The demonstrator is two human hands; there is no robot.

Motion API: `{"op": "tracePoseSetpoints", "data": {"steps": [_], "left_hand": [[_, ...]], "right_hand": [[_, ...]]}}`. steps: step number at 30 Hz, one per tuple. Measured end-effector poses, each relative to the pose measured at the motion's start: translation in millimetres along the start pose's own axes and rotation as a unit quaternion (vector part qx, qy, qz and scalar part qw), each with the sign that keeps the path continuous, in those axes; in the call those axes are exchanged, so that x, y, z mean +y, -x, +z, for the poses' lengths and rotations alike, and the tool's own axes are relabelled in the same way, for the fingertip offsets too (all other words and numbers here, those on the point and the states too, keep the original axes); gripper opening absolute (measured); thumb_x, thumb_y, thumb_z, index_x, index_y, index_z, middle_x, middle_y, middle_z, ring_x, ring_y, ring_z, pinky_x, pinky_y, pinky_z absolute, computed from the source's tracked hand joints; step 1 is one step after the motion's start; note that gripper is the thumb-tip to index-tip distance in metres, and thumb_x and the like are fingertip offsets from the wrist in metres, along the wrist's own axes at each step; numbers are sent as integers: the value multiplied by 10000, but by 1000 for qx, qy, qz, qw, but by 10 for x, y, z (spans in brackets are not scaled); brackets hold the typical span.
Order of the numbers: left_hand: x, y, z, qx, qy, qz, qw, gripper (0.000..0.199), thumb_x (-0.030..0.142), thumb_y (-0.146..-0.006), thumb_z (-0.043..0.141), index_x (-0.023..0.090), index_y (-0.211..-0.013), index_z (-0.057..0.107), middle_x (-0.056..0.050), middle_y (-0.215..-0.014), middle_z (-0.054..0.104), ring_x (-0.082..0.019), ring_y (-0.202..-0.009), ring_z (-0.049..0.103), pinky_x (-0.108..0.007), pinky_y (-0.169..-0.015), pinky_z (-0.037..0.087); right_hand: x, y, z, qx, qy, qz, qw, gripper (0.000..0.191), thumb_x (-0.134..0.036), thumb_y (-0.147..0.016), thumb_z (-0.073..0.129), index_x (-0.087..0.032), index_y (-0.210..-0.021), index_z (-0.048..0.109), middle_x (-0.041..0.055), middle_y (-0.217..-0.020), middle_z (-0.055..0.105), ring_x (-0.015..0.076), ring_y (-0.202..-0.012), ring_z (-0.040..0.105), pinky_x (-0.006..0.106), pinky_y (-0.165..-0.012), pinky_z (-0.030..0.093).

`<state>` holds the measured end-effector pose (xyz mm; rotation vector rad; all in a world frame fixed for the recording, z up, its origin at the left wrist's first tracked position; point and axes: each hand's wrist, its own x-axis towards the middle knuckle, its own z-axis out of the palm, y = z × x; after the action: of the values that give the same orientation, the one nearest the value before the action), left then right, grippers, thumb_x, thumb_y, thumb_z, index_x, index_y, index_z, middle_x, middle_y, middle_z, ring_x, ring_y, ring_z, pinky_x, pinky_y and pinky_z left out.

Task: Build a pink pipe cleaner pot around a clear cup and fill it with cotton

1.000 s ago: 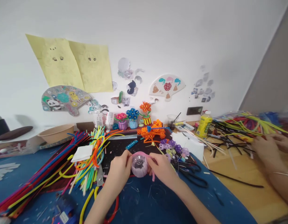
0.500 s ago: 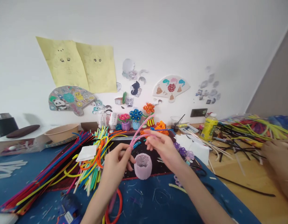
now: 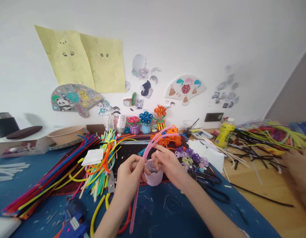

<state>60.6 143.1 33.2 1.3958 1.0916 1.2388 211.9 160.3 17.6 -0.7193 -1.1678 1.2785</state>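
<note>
My left hand is closed around a few fuzzy pink pipe cleaners. Their upper ends arch up to the right, while the lower ends hang below my wrist. Close by on the right is my right hand, its fingers loosely bent and apart, the fingertips near the pink stems; no grip on them shows. Behind and between both hands stands a pale pink ribbed pot, partly covered by my fingers. Purple pipe-cleaner flowers lie beyond my right hand.
Bundles of coloured pipe cleaners lie on the left, near a blue glue gun. Black scissors rest at right. Finished pots of flowers line the wall. Another person's hand is at the far right, past a yellow bottle.
My right hand has moved slightly down and left, its fingers nearer the pot. The pink pipe cleaners now extend below my left hand too. The view has tilted a little.
</note>
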Motion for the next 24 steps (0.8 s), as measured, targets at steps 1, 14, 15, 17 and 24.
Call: {"op": "tracePoseSetpoints", "data": {"steps": [1, 14, 15, 17, 24], "left_hand": [[-9, 6, 6, -9, -5, -1, 1000, 326, 488, -767, 637, 171, -702, 599, -21, -540, 654, -129, -391, 540, -230, -428, 431], [23, -50, -215, 159, 35, 15, 987, 332, 471, -697, 708, 150, -780, 713, 40, -567, 524, -86, -497, 404, -196, -457, 274], [34, -49, -212, 157, 53, 9, 986, 360, 486, -681, 720, 143, -791, 708, 60, -528, 474, -73, -462, 359, -193, -438, 247], [57, -41, -192, 151, 84, 7, 985, 386, 492, -655, 749, 138, -798, 693, 80, -507, 438, -58, -442, 337, -187, -430, 245], [76, 15, -122, 130, 156, 22, 979, 357, 446, -673, 774, 133, -793, 652, 12, -648, 635, -65, -504, 484, -189, -493, 404]], "right_hand": [[8, 18, 39, -6, 18, 0, 1000, 426, -513, -771, 716, -166, -1014, 675, -15, -676, 597, 86, -482, 464, 231, -494, 399], [18, -74, -513, 146, 301, -7, 942, 386, -346, -760, 641, -198, -420, 534, -47, -324, 406, 98, -320, 361, 235, -411, 237], [33, -74, -541, 153, 321, -14, 935, 365, -306, -728, 669, -200, -404, 538, -48, -319, 390, 102, -334, 361, 241, -426, 235], [40, -68, -541, 169, 344, -36, 923, 244, -265, -709, 682, -198, -484, 617, -41, -370, 426, 118, -386, 386, 250, -454, 251], [-71, 24, -192, 54, 304, -87, 947, 184, -341, -817, 612, -197, -888, 702, 20, -788, 664, 124, -534, 528, 247, -517, 420]]}}
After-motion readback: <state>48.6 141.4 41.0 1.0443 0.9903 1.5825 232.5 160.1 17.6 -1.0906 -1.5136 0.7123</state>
